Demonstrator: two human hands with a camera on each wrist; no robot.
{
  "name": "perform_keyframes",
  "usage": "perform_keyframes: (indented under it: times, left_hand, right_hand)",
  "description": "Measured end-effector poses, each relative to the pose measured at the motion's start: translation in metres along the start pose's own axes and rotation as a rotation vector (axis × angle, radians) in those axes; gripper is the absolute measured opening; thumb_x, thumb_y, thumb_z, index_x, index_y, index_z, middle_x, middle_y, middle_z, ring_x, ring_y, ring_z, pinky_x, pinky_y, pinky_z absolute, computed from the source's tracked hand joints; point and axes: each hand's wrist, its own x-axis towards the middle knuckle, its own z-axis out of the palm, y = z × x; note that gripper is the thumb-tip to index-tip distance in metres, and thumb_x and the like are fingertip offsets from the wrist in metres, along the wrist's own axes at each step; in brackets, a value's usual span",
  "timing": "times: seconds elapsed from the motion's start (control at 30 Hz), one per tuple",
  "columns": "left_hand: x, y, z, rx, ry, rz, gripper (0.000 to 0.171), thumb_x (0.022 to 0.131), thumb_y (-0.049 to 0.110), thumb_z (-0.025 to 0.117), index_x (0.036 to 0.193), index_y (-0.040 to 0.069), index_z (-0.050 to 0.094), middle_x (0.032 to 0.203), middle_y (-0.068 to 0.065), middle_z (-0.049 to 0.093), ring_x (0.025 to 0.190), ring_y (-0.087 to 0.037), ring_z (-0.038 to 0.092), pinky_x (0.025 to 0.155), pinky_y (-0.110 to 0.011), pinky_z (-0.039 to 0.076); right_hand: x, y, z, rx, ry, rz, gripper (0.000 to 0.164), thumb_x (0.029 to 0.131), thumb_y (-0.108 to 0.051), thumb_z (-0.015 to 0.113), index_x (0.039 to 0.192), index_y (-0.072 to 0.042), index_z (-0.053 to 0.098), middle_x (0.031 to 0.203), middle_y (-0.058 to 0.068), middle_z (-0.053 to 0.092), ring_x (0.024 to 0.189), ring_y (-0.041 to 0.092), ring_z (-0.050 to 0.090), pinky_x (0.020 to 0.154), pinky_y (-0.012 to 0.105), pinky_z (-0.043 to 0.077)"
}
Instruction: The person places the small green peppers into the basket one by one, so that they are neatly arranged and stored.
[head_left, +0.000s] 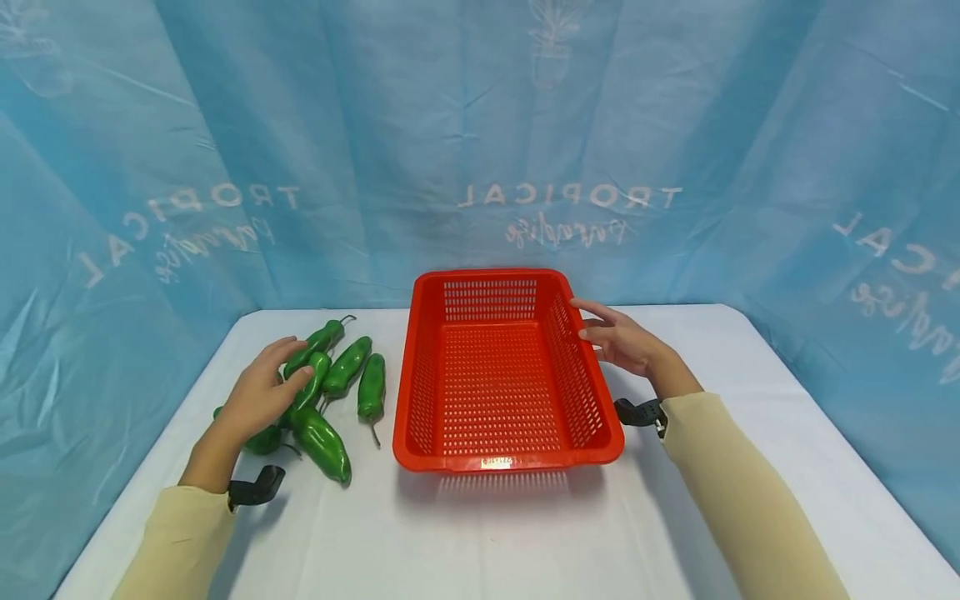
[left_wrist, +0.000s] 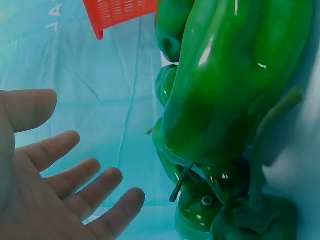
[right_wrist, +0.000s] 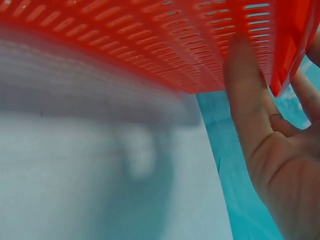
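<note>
My left hand (head_left: 262, 396) hovers over a group of shiny green peppers (head_left: 322, 446) on the left of the table, partly covering some of them. Its fingers are spread in the left wrist view, with air between them and a large green pepper (left_wrist: 225, 90). A red perforated plastic basket (head_left: 506, 464) stands mid-table with nothing inside. Along the basket's right side, my right hand (head_left: 626, 346) touches the rim with loosely extended fingers. In the right wrist view its thumb (right_wrist: 245, 85) lies against the slotted outer wall (right_wrist: 150, 35).
A white cloth (head_left: 487, 533) covers the table. Blue printed sheeting (head_left: 480, 150) hangs behind it and along both sides. One slim pepper (head_left: 371, 387) lies close to the basket's left wall, its stem pointing toward the front.
</note>
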Motion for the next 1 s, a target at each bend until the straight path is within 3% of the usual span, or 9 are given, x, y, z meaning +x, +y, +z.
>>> perform_keyframes:
  times: [0.4, 0.6, 0.67, 0.8, 1.0]
  left_hand:
    - [0.004, 0.0, 0.015, 0.087, -0.015, 0.02, 0.052, 0.101, 0.02, 0.054, 0.145, -0.004, 0.042, 0.154, -0.032, 0.03, 0.136, -0.055, 0.035, 0.104, -0.072, 0.034]
    - [0.016, 0.001, 0.019, 0.21, -0.053, 0.139, 0.046, 0.099, 0.017, 0.057, 0.14, -0.001, 0.052, 0.151, -0.032, 0.037, 0.131, -0.056, 0.043, 0.101, -0.069, 0.04]
    - [0.019, 0.003, 0.02, 0.242, -0.061, 0.172, 0.045, 0.098, 0.016, 0.058, 0.139, -0.002, 0.053, 0.149, -0.033, 0.039, 0.13, -0.056, 0.045, 0.101, -0.068, 0.041]
    - [0.02, 0.004, 0.022, 0.265, -0.067, 0.171, 0.046, 0.097, 0.016, 0.058, 0.139, -0.002, 0.053, 0.149, -0.032, 0.041, 0.13, -0.054, 0.046, 0.103, -0.066, 0.041]
    - [0.02, 0.002, 0.022, 0.264, -0.068, 0.156, 0.048, 0.097, 0.017, 0.058, 0.14, -0.002, 0.052, 0.149, -0.03, 0.041, 0.131, -0.053, 0.046, 0.103, -0.066, 0.041]
  right_hand:
    - [0.001, 0.016, 0.0, 0.179, -0.087, -0.056, 0.059, 0.105, -0.013, 0.041, 0.158, -0.027, 0.019, 0.12, -0.001, 0.062, 0.09, 0.011, 0.07, 0.086, 0.035, 0.058]
    - [0.002, 0.016, 0.005, 0.223, -0.052, -0.074, 0.058, 0.106, -0.014, 0.039, 0.158, -0.029, 0.02, 0.119, -0.001, 0.06, 0.091, 0.011, 0.068, 0.086, 0.034, 0.058]
    - [0.001, 0.015, 0.006, 0.208, -0.038, -0.07, 0.059, 0.105, -0.015, 0.04, 0.159, -0.028, 0.019, 0.122, -0.001, 0.058, 0.093, 0.011, 0.068, 0.086, 0.033, 0.058]
    - [0.0, 0.011, 0.008, 0.144, -0.017, -0.051, 0.061, 0.104, -0.016, 0.044, 0.159, -0.026, 0.019, 0.129, 0.001, 0.054, 0.098, 0.011, 0.066, 0.087, 0.032, 0.057]
    - [-0.004, -0.005, 0.004, -0.09, 0.02, -0.021, 0.063, 0.102, -0.019, 0.052, 0.158, -0.02, 0.024, 0.142, 0.014, 0.049, 0.11, 0.013, 0.062, 0.096, 0.041, 0.055]
